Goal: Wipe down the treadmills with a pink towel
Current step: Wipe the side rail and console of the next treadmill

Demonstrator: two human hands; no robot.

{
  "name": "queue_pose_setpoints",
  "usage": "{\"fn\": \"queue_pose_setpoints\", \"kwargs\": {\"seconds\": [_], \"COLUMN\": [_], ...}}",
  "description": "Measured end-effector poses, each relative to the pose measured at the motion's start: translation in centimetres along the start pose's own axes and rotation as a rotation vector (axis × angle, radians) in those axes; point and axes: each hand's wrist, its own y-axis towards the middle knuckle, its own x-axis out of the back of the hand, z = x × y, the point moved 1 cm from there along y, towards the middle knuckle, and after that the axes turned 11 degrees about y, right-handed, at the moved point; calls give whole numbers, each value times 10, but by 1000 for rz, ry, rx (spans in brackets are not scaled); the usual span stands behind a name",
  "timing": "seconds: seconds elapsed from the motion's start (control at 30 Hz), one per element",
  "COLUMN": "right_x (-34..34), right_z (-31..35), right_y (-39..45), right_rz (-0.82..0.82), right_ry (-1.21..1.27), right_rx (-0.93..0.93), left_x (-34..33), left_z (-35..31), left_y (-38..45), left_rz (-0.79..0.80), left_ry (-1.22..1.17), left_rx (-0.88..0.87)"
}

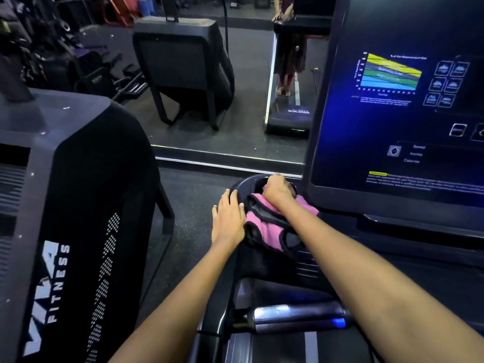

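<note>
The treadmill (262,258) console is rigid and takes firm pressure; the light, limp pink towel (264,218) lies bunched on its cup holder (246,183), gripped by the curled right hand (279,191), left hand (229,218) flat alongside.

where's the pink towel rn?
Head view, lower centre: the pink towel lies on the treadmill's cup holder, left of the console screen, gripped by the right hand, left hand beside it.

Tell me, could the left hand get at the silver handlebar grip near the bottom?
Probably yes. The left hand rests flat on the round black cup holder, holding nothing, and the shiny silver handlebar grip lies uncovered below it.
</note>
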Motion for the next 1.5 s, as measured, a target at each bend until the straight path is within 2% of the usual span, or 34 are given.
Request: {"fn": "queue_pose_setpoints", "kwargs": {"seconds": [0.1,0.17,0.4,0.47,0.57,0.63,0.8,0.93,1.0,1.07,1.1,1.17,1.3,1.4,1.5], "right_x": [-3,-4,6,9,3,-8,-6,-7,-2,4,6,6,-1,2,4], "right_z": [1,1,11,16,27,29,16,19,22,22,21,18,7,1,-1], "right_y": [9,12,12,5,-4,-4,-1,-3,0,3,4,3,1,-10,-28], "right_rz": [-22,36,477,516,457,398,123,189,302,454,480,444,178,124,115], "right_ry": [2,-35,-287,-386,-687,-785,-697,-791,-829,-791,-749,-580,-177,-182,-319], "right_rx": [-26,15,42,6,-9,-1,173,165,109,-26,-90,-100,48,166,320], "left_x": [1,0,1,1,3,3,2,2,3,3,2,1,1,2,2], "left_z": [0,-1,-3,-3,-3,-1,-3,-1,-2,-4,-4,-4,-4,-3,-1], "left_y": [-1,0,0,1,1,-1,-1,-2,-2,-1,0,2,2,1,0], "left_rz": [-3,2,35,40,34,18,-25,-29,-31,-26,-19,-2,9,-5,-12], "left_ry": [-8,-6,15,23,7,-10,-52,-54,-48,-28,-23,-26,-77,-100,-74], "left_rx": [-4,-2,3,5,9,6,-5,0,3,4,6,16,18,5,-21]}}
